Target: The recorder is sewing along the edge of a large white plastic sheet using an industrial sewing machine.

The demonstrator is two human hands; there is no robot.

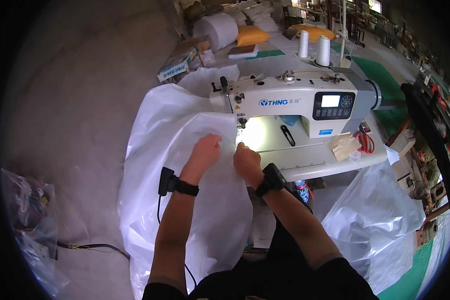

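A large white plastic sheet [185, 120] drapes over the left part of the sewing machine [280, 100] and hangs down toward my lap. My left hand [206, 151] is closed on the sheet, left of the needle, its fingers curled. Close to the lit needle area, my right hand [247, 162] is closed in a pinch at the sheet's right edge. The fingertips partly hide the presser foot and the seam there. Each wrist wears a black strap with a small box on it.
Small black thread snips [287, 135] lie on the machine bed. Red-handled scissors [366, 143] and brown paper [343, 146] rest at its right. Two white thread cones [323, 51] stand behind. Another plastic sheet [375, 215] hangs at the right. A black cable [92, 246] crosses the floor.
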